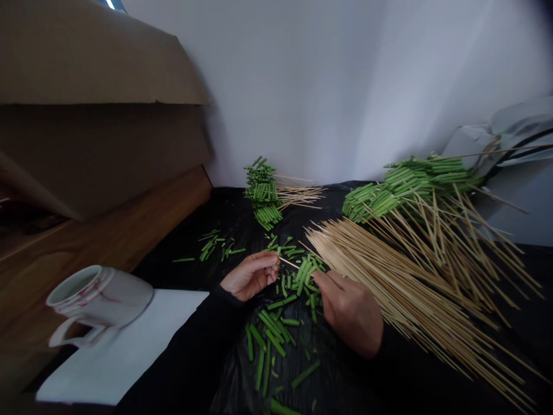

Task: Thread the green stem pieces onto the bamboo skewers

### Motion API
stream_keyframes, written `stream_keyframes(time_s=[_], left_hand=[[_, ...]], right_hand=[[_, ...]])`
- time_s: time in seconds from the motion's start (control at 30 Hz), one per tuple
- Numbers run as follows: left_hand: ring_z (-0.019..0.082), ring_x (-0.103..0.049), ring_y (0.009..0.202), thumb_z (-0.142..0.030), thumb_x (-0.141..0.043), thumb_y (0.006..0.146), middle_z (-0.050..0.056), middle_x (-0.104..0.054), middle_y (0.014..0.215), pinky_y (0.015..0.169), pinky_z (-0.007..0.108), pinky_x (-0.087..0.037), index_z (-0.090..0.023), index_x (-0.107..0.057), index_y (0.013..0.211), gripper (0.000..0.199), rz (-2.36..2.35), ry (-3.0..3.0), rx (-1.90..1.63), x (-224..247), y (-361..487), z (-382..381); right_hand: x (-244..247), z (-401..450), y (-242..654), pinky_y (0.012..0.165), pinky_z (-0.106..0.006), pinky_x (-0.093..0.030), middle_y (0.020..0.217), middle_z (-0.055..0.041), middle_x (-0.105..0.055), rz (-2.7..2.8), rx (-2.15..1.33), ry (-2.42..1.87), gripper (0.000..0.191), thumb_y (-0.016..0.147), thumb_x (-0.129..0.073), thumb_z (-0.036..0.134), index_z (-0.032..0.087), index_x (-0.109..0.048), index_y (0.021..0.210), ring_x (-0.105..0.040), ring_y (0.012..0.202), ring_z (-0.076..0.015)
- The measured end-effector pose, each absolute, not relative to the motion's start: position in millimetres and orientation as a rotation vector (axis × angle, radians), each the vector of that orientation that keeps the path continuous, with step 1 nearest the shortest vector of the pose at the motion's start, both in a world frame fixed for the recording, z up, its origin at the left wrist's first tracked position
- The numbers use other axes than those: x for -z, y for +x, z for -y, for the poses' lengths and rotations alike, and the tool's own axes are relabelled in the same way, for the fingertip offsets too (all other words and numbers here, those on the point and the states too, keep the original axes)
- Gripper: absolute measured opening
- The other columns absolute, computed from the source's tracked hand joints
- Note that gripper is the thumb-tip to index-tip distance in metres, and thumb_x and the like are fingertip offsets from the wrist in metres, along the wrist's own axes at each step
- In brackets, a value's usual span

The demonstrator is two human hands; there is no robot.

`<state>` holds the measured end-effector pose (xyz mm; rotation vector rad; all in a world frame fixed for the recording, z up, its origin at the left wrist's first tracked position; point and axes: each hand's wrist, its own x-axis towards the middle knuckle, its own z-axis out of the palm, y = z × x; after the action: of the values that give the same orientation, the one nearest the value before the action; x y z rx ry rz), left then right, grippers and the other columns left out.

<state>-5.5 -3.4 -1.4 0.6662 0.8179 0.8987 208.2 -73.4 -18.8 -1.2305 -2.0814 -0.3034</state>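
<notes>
A thin bamboo skewer (pixel 288 263) runs between my two hands. The closed fingers of my right hand (pixel 352 311) grip it. At its far tip, my left hand (pixel 250 274) pinches a short green stem piece (pixel 279 251) between thumb and fingers; whether the tip has gone through it I cannot tell. A cluster of cut green stems (pixel 305 274) lies around the skewer just ahead of my right fingers, probably threaded on it. Loose cut green stems (pixel 272 331) are scattered below my hands. Beside my right hand lies a thick bundle of bare bamboo skewers (pixel 367 265).
Filled skewers with green stems (pixel 415 181) are heaped at the back right, and a smaller stack (pixel 263 193) stands by the wall. A white mug (pixel 116 297) rests on white paper (pixel 116 369) at left. A cardboard box (pixel 99 115) looms behind it. Black plastic sheeting (pixel 181 230) covers the surface.
</notes>
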Motion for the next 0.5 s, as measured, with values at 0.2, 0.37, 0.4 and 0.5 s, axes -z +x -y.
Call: stream_keyframes(time_s=[0.2, 0.37, 0.4, 0.5], left_hand=[[0.008, -0.055, 0.06, -0.011, -0.078, 0.065, 0.002, -0.06, 0.065, 0.06, 0.018, -0.046, -0.011, -0.068, 0.077, 0.016, -0.828, 0.681, -0.891, 1.5, -4.4, 4.1], [0.008, -0.054, 0.059, -0.012, -0.078, 0.066, 0.001, -0.059, 0.064, 0.059, 0.018, -0.046, -0.011, -0.067, 0.075, 0.014, -0.821, 0.713, -0.892, 0.5, -3.8, 4.7], [0.007, -0.054, 0.058, -0.012, -0.078, 0.067, 0.001, -0.059, 0.063, 0.059, 0.018, -0.046, -0.011, -0.067, 0.075, 0.013, -0.816, 0.722, -0.888, 0.3, -3.4, 4.9], [0.007, -0.054, 0.057, -0.013, -0.078, 0.067, 0.001, -0.059, 0.062, 0.058, 0.018, -0.046, -0.011, -0.067, 0.073, 0.013, -0.818, 0.742, -0.875, 0.2, -1.3, 6.2]], right_hand=[[20.2, 74.0, 207.7, 0.057, -0.031, -0.026, 0.069, -0.0013, -0.057, 2.098, 0.272, -1.242, 0.027, 0.09, -0.039, 0.011, 0.013, -0.064, 0.101, -0.048, 0.057, -0.0132], [20.7, 74.0, 207.3, 0.057, -0.032, -0.025, 0.069, -0.0012, -0.057, 2.088, 0.269, -1.248, 0.027, 0.09, -0.039, 0.011, 0.014, -0.064, 0.1, -0.048, 0.057, -0.0138], [20.6, 74.1, 207.2, 0.056, -0.032, -0.025, 0.068, -0.0013, -0.057, 2.088, 0.266, -1.248, 0.027, 0.09, -0.04, 0.01, 0.013, -0.064, 0.1, -0.048, 0.057, -0.0138], [20.5, 74.3, 206.5, 0.056, -0.031, -0.025, 0.069, -0.0011, -0.057, 2.092, 0.255, -1.246, 0.027, 0.089, -0.04, 0.01, 0.013, -0.064, 0.1, -0.048, 0.058, -0.0135]])
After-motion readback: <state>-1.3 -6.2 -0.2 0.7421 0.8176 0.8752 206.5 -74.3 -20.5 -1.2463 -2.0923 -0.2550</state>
